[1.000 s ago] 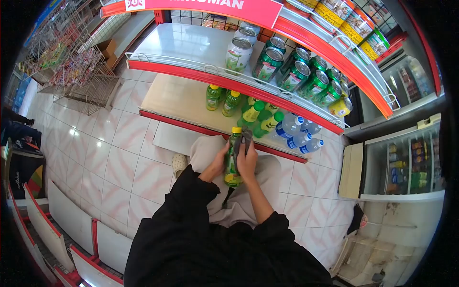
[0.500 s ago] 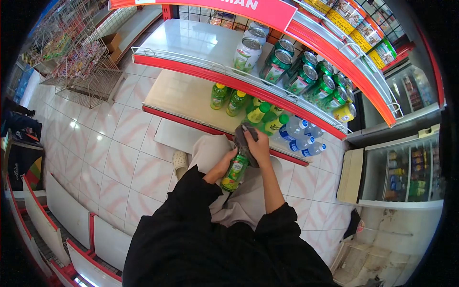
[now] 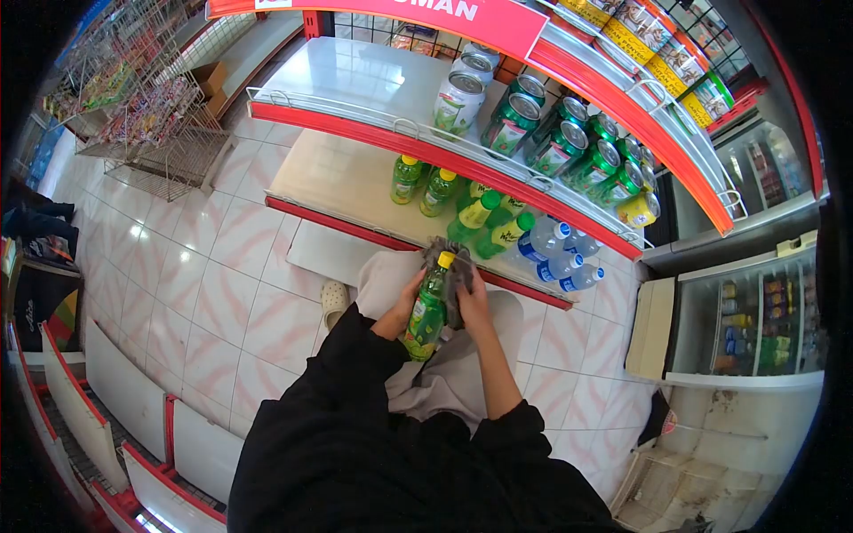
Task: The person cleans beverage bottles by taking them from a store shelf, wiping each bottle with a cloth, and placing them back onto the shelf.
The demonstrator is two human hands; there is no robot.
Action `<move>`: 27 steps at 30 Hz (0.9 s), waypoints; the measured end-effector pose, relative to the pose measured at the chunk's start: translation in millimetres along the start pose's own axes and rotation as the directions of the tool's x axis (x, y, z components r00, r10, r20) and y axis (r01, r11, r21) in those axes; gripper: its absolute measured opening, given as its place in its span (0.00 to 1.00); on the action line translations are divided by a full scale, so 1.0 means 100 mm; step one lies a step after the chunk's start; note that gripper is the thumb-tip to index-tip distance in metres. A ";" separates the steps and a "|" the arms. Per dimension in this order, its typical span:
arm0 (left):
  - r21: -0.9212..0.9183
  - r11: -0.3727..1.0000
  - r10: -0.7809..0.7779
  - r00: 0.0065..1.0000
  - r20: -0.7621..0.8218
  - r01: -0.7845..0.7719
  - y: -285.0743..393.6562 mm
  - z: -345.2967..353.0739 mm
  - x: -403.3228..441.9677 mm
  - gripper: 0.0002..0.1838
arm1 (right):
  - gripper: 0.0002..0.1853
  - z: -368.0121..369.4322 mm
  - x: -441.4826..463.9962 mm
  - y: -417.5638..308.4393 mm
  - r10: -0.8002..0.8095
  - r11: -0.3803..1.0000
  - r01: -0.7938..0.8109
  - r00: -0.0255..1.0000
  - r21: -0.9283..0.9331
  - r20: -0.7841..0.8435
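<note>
While the green bottle [image 3: 426, 316] leans over our lap [image 3: 455, 380], our left hand [image 3: 405, 297] grips its side, our right hand [image 3: 474, 304] clutches gray cloth [image 3: 459, 284] beside its neck; just beyond runs the red shelf edge [image 3: 330, 223], and tile floor [image 3: 218, 280] spreads wide leftward.

Lower shelf [image 3: 329, 169], cream with a red front edge: two yellow-capped green bottles [image 3: 406, 183] stand near the middle, followed to the right by a cluster of larger green bottles [image 3: 504, 238] and a group of clear blue-capped bottles [image 3: 557, 266]. Middle shelf [image 3: 364, 80], pale with a red edge and white wire guard: white cans [image 3: 458, 105], green cans [image 3: 562, 147] and, at the right front, a yellow can [image 3: 638, 210]. Upper shelf [image 3: 635, 111], orange-edged: yellow-labelled tins [image 3: 640, 35].
</note>
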State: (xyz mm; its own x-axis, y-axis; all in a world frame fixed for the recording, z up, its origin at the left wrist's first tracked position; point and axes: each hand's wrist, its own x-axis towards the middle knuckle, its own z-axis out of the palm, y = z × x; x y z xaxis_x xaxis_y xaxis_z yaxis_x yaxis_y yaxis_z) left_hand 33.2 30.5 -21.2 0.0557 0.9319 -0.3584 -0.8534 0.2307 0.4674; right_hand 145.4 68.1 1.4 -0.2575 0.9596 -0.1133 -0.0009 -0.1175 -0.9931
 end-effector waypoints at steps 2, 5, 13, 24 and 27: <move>0.020 0.999 0.033 0.992 -0.119 -0.030 0.01 0.07 -0.02 0.24 | 0.19 0.02 -0.05 -0.02 -0.105 0.987 0.102 0.994 -0.125 -0.018; 0.123 0.992 -0.028 0.996 -0.090 0.039 -0.04 0.06 0.01 0.23 | 0.19 -0.01 -0.06 0.03 -0.035 0.999 0.036 0.988 0.004 -0.153; 0.306 0.950 0.035 0.995 0.098 -0.064 -0.32 -0.24 0.21 0.19 | 0.16 -0.11 0.00 0.05 0.159 0.946 -0.082 0.960 0.314 -0.230; 0.638 0.742 0.172 0.979 0.113 -0.204 -0.20 -0.23 0.15 0.15 | 0.14 0.06 -0.21 0.22 -0.105 0.994 0.076 0.897 -0.085 -0.429; 0.662 0.707 0.219 0.967 0.132 -0.250 -0.19 -0.24 0.14 0.16 | 0.15 0.14 -0.43 0.20 -0.142 0.977 0.060 0.903 -0.207 -0.405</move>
State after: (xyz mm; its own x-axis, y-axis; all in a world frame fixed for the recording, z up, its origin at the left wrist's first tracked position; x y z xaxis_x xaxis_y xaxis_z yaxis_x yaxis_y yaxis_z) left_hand 38.2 32.0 -54.4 -0.0644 0.9884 -0.1378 -0.2740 0.1152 0.9548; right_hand 143.1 21.1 -12.9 0.1591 0.9869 0.0257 0.1834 -0.0040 -0.9830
